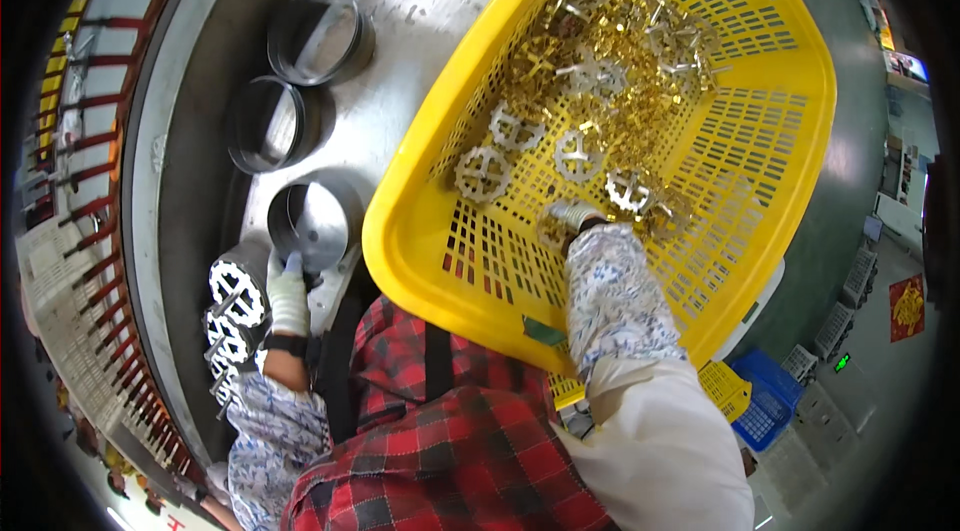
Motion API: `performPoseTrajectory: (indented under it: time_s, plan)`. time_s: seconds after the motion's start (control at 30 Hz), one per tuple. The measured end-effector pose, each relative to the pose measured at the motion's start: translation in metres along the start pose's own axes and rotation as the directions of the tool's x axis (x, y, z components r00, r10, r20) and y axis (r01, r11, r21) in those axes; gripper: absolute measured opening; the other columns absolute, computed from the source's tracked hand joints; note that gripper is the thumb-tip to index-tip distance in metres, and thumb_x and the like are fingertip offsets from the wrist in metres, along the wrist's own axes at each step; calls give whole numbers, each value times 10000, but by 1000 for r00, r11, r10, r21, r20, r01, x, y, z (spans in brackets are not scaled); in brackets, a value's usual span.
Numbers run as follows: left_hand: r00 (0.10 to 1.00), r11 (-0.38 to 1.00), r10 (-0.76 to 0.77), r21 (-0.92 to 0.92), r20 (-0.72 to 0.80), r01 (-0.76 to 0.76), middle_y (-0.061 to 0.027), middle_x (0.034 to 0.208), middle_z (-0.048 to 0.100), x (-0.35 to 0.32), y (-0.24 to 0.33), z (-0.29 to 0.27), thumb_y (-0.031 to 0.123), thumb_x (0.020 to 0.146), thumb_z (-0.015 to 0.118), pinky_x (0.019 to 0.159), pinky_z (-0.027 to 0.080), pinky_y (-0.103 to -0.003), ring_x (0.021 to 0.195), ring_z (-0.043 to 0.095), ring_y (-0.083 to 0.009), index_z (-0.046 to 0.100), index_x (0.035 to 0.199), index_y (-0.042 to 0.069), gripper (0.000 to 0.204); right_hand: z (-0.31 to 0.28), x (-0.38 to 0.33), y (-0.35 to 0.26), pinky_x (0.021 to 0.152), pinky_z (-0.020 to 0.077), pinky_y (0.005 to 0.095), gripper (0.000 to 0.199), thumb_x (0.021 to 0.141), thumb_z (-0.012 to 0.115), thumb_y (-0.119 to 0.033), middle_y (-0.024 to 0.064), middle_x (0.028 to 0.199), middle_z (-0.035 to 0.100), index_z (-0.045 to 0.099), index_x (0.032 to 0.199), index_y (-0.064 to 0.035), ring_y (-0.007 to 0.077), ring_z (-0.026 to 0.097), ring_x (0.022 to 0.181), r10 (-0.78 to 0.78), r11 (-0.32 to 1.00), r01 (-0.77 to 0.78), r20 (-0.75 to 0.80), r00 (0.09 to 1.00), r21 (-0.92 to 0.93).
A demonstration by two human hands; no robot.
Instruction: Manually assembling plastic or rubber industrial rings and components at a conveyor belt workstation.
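Head view: one frame, looking down over a red plaid shirt (440, 451) and both forearms.
Landmark: a yellow slotted plastic basket (790, 121) is tilted across the upper right of the frame.
Basket contents: gold-coloured wheel-shaped stamped metal parts (600, 81) are heaped inside it, thickest toward its far wall; single ones are spread lower down on the slotted floor.
Right hand (572, 218): gloved in white, reached inside the basket over its near rim, resting among the loose parts near the basket's middle. The fingers are seen curled down onto a part, but whether one is actually gripped cannot be told.
Left hand (288, 293): gloved in white, outside the basket to its left. It is closed around a stack of the same wheel-shaped parts (232, 321), seen silvery white here.
Metal cups: three round open cylinders (312, 221) are set in a row left of the basket on a grey machine table (420, 1); the nearest is touched by the left fingertips.
Blue crate (765, 401): seen below the basket's lower right corner, on the floor.
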State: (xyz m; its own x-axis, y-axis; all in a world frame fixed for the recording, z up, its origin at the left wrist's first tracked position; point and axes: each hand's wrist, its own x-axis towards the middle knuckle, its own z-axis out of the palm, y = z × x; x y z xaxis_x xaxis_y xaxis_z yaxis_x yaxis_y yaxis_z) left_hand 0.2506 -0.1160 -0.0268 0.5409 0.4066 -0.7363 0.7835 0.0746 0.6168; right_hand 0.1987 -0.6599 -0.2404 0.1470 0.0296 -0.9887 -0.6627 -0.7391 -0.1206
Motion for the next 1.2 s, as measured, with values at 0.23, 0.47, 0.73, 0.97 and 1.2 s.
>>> performPoseTrajectory:
  time_s: [0.23, 0.47, 0.73, 0.97, 1.2]
  plan:
    - [989, 1000, -20, -14, -150, 18, -67, 947, 641, -18, -21, -61, 160, 926, 527, 478, 520, -246, 645, 622, -145, 447, 1320, 112, 404, 13, -50, -129, 753, 519, 401, 702, 722, 822, -293, 92, 1158, 646, 516, 1267, 27, 224, 625, 880, 100, 976, -37, 288, 953, -217]
    - [998, 995, 11, -99, -54, -17, -86, 953, 636, -15, -54, -52, 135, 938, 516, 456, 512, -242, 551, 585, -127, 393, 1384, 77, 466, 43, -62, -48, 936, 460, 380, 729, 670, 825, -243, 112, 1270, 584, 518, 1309, -74, 261, 573, 1116, -55, 998, 53, -126, 991, -17]
    - [997, 977, -33, -213, -65, 19, -73, 987, 636, -15, -60, -69, 151, 943, 529, 498, 531, -243, 653, 620, -127, 370, 1397, 87, 485, 59, -135, -102, 826, 474, 445, 409, 876, 534, -490, 145, 1015, 686, 671, 1051, -147, 344, 622, 1019, -239, 849, -100, -546, 803, -518]
    - [998, 964, 42, -266, 56, -26, -95, 1140, 575, -4, -59, -69, 173, 935, 542, 524, 556, -278, 719, 631, -165, 314, 1435, 114, 553, 8, -186, -134, 645, 445, 329, 435, 925, 532, -433, 32, 824, 629, 638, 966, -13, 158, 534, 714, -313, 787, 579, -671, 672, 213]
    - [988, 938, 95, -344, 125, -47, -85, 1144, 579, 1, -59, -68, 204, 936, 554, 580, 565, -296, 770, 622, -164, 371, 1407, 102, 515, 19, -257, -207, 754, 514, 340, 460, 944, 511, -466, 84, 838, 661, 632, 869, -29, 173, 604, 742, -382, 240, 744, -644, 663, 624]
